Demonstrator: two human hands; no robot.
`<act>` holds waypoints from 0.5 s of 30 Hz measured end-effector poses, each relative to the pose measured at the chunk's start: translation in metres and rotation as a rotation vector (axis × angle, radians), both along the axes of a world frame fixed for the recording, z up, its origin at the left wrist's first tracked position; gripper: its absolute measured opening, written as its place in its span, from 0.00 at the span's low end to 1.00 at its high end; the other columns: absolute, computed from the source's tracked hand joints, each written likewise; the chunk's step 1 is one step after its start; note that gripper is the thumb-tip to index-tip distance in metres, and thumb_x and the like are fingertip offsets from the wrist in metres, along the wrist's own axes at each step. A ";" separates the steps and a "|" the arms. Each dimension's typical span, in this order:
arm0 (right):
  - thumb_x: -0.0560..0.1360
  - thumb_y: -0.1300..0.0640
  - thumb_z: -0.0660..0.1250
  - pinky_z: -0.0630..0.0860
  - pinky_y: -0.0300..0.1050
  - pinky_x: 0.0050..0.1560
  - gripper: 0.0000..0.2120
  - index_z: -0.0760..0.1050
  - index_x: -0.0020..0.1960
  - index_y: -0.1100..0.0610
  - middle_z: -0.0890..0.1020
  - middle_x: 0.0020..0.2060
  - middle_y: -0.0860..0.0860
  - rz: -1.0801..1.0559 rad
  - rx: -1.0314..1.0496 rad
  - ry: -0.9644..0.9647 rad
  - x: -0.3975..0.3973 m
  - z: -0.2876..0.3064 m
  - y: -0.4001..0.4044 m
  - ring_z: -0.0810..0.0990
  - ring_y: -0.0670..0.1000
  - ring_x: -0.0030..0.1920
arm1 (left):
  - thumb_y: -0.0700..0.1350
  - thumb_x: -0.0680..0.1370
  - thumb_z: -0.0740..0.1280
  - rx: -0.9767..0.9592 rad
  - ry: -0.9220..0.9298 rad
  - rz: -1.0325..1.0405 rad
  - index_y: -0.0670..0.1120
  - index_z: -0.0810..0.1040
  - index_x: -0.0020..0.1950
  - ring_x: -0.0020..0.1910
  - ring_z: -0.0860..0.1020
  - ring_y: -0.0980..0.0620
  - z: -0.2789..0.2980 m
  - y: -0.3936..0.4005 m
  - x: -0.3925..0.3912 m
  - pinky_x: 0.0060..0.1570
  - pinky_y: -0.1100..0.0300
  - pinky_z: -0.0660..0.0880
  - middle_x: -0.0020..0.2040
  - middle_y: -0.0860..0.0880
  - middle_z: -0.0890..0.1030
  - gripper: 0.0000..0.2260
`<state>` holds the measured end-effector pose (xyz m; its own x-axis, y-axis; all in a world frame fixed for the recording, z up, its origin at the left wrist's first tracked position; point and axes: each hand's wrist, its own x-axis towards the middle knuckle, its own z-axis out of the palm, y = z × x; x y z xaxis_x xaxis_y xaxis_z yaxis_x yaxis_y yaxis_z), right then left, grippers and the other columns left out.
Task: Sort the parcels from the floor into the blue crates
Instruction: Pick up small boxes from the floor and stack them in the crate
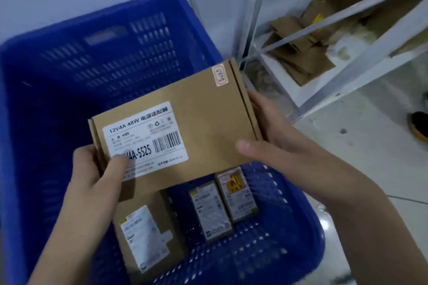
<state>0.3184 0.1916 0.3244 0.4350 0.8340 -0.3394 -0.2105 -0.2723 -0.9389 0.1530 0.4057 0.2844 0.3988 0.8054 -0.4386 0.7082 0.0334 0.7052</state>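
Observation:
I hold a flat brown cardboard parcel [199, 120] with a white barcode label over a blue crate [97, 37]. My left hand [97, 173] grips its near left corner, thumb on the label. My right hand [268, 136] grips its right end, thumb on top and fingers behind the edge. On the crate's floor below lie three parcels: a larger brown box [143, 233] with a white label, a small labelled box [212, 213], and another small box [238, 194] with a red and yellow sticker.
A white metal shelf rack [347, 37] stands to the right, with flattened cardboard pieces [303, 53] on its low shelf. Pale floor tiles [361, 146] lie right of the crate. A dark shoe [420, 125] shows at the right edge. A white wall is behind the crate.

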 end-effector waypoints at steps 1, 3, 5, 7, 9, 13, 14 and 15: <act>0.73 0.44 0.67 0.73 0.29 0.57 0.36 0.48 0.73 0.36 0.69 0.64 0.31 0.065 -0.063 0.005 -0.002 -0.009 0.016 0.70 0.29 0.60 | 0.52 0.76 0.63 -0.029 -0.018 -0.028 0.47 0.71 0.62 0.47 0.79 0.52 -0.005 0.003 -0.012 0.36 0.58 0.72 0.51 0.52 0.80 0.16; 0.76 0.47 0.64 0.70 0.18 0.47 0.33 0.47 0.72 0.38 0.69 0.59 0.30 0.095 -0.195 -0.040 -0.004 -0.035 0.049 0.72 0.25 0.53 | 0.54 0.77 0.63 -0.122 0.025 -0.036 0.47 0.67 0.59 0.44 0.77 0.55 -0.024 0.012 -0.025 0.34 0.59 0.69 0.47 0.53 0.76 0.16; 0.78 0.49 0.63 0.68 0.17 0.35 0.30 0.50 0.73 0.43 0.70 0.52 0.32 0.028 -0.338 -0.078 0.000 -0.065 0.074 0.74 0.30 0.47 | 0.53 0.78 0.63 -0.204 0.054 -0.059 0.46 0.65 0.57 0.44 0.75 0.54 -0.052 0.023 -0.019 0.33 0.59 0.69 0.46 0.52 0.73 0.15; 0.78 0.53 0.62 0.67 0.18 0.29 0.28 0.52 0.73 0.48 0.69 0.47 0.35 -0.047 -0.446 -0.125 0.001 -0.098 0.089 0.71 0.35 0.44 | 0.51 0.78 0.63 -0.298 0.061 -0.067 0.44 0.63 0.59 0.46 0.76 0.52 -0.087 0.029 -0.011 0.35 0.59 0.72 0.47 0.51 0.74 0.17; 0.78 0.55 0.63 0.66 0.20 0.26 0.26 0.55 0.72 0.52 0.71 0.47 0.39 -0.129 -0.522 -0.196 -0.001 -0.129 0.098 0.69 0.36 0.41 | 0.52 0.78 0.63 -0.350 0.094 -0.100 0.41 0.58 0.69 0.47 0.77 0.49 -0.118 0.029 -0.008 0.43 0.55 0.74 0.53 0.46 0.76 0.26; 0.77 0.57 0.65 0.70 0.34 0.52 0.25 0.60 0.70 0.56 0.73 0.59 0.50 -0.186 -0.631 -0.268 -0.005 -0.180 0.101 0.72 0.47 0.53 | 0.51 0.76 0.67 -0.196 0.127 -0.159 0.42 0.59 0.60 0.47 0.77 0.46 -0.165 0.023 -0.004 0.39 0.53 0.73 0.55 0.44 0.75 0.22; 0.77 0.57 0.65 0.69 0.39 0.55 0.24 0.60 0.70 0.56 0.73 0.62 0.52 -0.196 -0.655 -0.273 -0.005 -0.191 0.098 0.72 0.49 0.57 | 0.52 0.76 0.68 -0.144 0.129 -0.176 0.44 0.60 0.57 0.46 0.78 0.45 -0.173 0.020 -0.005 0.38 0.53 0.74 0.52 0.45 0.76 0.21; 0.77 0.57 0.65 0.68 0.40 0.56 0.24 0.61 0.70 0.56 0.73 0.63 0.52 -0.206 -0.671 -0.279 -0.004 -0.200 0.096 0.72 0.49 0.59 | 0.53 0.75 0.68 -0.105 0.130 -0.193 0.44 0.60 0.58 0.47 0.78 0.44 -0.180 0.018 -0.007 0.39 0.52 0.75 0.53 0.45 0.76 0.22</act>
